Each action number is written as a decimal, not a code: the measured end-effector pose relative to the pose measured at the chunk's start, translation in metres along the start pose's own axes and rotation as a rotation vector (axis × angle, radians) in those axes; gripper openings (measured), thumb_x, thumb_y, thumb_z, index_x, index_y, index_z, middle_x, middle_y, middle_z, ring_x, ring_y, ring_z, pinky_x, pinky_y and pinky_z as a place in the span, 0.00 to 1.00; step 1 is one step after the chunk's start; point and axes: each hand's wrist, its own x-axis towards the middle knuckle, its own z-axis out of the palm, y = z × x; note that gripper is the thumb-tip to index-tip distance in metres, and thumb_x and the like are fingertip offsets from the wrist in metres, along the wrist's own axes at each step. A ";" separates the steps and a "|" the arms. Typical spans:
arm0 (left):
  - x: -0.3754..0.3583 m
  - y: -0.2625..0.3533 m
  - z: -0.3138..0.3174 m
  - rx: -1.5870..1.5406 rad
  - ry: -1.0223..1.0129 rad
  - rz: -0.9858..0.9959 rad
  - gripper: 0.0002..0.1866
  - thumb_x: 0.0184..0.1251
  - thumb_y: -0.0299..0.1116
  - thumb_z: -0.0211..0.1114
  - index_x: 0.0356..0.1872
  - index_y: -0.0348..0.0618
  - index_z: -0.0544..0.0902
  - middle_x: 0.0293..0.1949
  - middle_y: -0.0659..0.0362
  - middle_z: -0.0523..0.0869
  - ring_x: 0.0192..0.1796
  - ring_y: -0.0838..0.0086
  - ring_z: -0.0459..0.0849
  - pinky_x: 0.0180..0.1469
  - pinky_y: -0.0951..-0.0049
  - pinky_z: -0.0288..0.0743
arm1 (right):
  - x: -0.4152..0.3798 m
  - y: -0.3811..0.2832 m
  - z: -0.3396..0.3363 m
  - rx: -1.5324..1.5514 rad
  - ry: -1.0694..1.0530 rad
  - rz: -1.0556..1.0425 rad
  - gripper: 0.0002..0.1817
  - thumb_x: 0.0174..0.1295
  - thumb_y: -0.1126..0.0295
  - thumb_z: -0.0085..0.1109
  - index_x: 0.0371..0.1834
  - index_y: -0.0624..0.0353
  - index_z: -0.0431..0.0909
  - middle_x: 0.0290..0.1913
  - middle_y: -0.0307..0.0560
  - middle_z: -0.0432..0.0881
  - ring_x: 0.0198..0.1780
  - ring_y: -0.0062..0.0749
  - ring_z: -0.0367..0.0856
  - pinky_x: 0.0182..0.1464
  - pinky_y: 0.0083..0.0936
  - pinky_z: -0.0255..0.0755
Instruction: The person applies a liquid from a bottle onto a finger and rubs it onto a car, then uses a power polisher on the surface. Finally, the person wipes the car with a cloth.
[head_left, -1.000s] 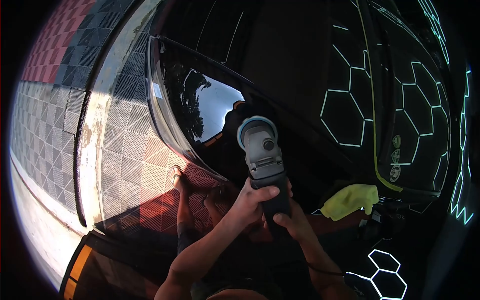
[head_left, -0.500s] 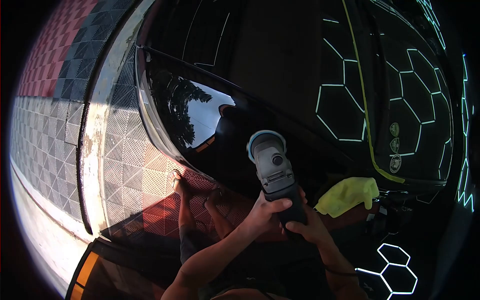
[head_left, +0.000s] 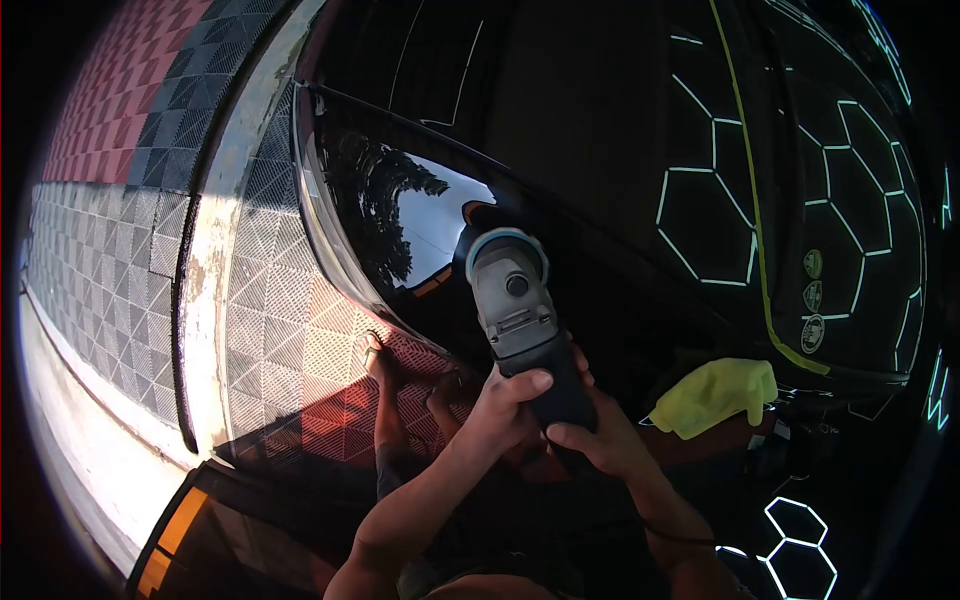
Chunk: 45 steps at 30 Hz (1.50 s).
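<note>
A grey and black car polisher is held by both my hands, its round, blue-edged pad lying over the glossy black car panel. My left hand is wrapped round the left side of the dark handle, thumb on top. On the other side my right hand grips the handle a little nearer my body. The pad's underside is hidden, so its contact with the paint cannot be made out. Trees and sky are mirrored in the panel left of the polisher.
A yellow-green cloth lies to the right of my hands. Yellow tape runs along the dark car surface, where hexagonal lights and round stickers show. Patterned floor tiles and a pale concrete strip are at left.
The polisher and both hands have moved left and slightly farther away across the black panel, closer to the mirrored sky. The camera view has shifted a little. Both grips stay the same.
</note>
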 end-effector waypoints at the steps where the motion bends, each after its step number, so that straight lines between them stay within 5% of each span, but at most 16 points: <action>1: 0.001 0.002 0.000 0.008 0.004 0.002 0.35 0.55 0.39 0.72 0.62 0.37 0.69 0.48 0.50 0.81 0.51 0.62 0.83 0.54 0.63 0.80 | 0.002 -0.002 0.001 0.027 -0.007 -0.006 0.25 0.58 0.63 0.68 0.53 0.66 0.73 0.38 0.46 0.83 0.39 0.29 0.85 0.42 0.27 0.80; 14: 0.017 0.048 -0.010 0.012 -0.051 0.077 0.35 0.55 0.42 0.72 0.61 0.36 0.70 0.46 0.50 0.81 0.49 0.60 0.84 0.53 0.61 0.82 | 0.043 -0.028 0.029 0.043 0.017 -0.114 0.27 0.60 0.63 0.66 0.58 0.67 0.69 0.44 0.47 0.80 0.40 0.26 0.82 0.42 0.26 0.79; 16: 0.019 0.052 -0.008 0.030 -0.047 0.063 0.35 0.55 0.43 0.72 0.61 0.36 0.70 0.46 0.50 0.81 0.49 0.60 0.85 0.52 0.61 0.82 | 0.043 -0.031 0.031 0.074 -0.009 -0.073 0.35 0.58 0.57 0.68 0.63 0.70 0.68 0.54 0.57 0.80 0.56 0.41 0.82 0.57 0.33 0.75; 17: 0.020 0.052 -0.007 0.054 -0.055 0.049 0.34 0.55 0.43 0.72 0.61 0.36 0.71 0.46 0.50 0.82 0.49 0.60 0.85 0.52 0.62 0.82 | 0.041 -0.030 0.031 0.076 -0.002 -0.071 0.35 0.58 0.57 0.68 0.63 0.70 0.68 0.54 0.57 0.80 0.56 0.41 0.82 0.57 0.33 0.75; 20: 0.020 0.047 0.001 0.094 -0.050 0.006 0.33 0.55 0.41 0.72 0.59 0.35 0.71 0.45 0.50 0.82 0.48 0.62 0.85 0.51 0.63 0.83 | 0.030 -0.023 0.033 0.193 0.044 -0.071 0.35 0.58 0.58 0.68 0.63 0.70 0.68 0.52 0.56 0.81 0.55 0.42 0.82 0.57 0.33 0.75; 22: 0.021 0.041 0.007 0.117 -0.039 -0.011 0.32 0.56 0.41 0.72 0.58 0.35 0.72 0.45 0.50 0.83 0.47 0.63 0.85 0.49 0.64 0.83 | 0.019 -0.013 0.029 0.257 0.080 -0.063 0.27 0.60 0.57 0.66 0.54 0.66 0.71 0.40 0.47 0.81 0.37 0.28 0.83 0.40 0.27 0.79; 25: 0.017 0.026 0.014 0.226 -0.020 -0.162 0.34 0.55 0.41 0.72 0.59 0.35 0.70 0.45 0.48 0.82 0.47 0.62 0.85 0.48 0.65 0.83 | -0.001 -0.010 0.027 0.386 0.095 -0.018 0.27 0.60 0.51 0.65 0.49 0.66 0.74 0.36 0.47 0.81 0.35 0.29 0.84 0.38 0.27 0.80; 37: 0.024 0.062 -0.003 0.177 -0.026 -0.077 0.30 0.56 0.41 0.71 0.57 0.35 0.73 0.43 0.50 0.83 0.44 0.63 0.86 0.46 0.65 0.84 | 0.033 -0.036 0.051 0.326 0.110 -0.041 0.25 0.60 0.55 0.62 0.48 0.66 0.73 0.35 0.47 0.81 0.32 0.29 0.84 0.35 0.26 0.79; 45: -0.016 0.061 -0.021 0.127 0.021 -0.086 0.32 0.57 0.41 0.71 0.58 0.36 0.71 0.46 0.49 0.81 0.48 0.61 0.84 0.49 0.62 0.83 | 0.026 0.007 0.075 0.251 0.069 -0.068 0.25 0.61 0.59 0.62 0.53 0.66 0.70 0.37 0.47 0.81 0.35 0.29 0.83 0.38 0.26 0.79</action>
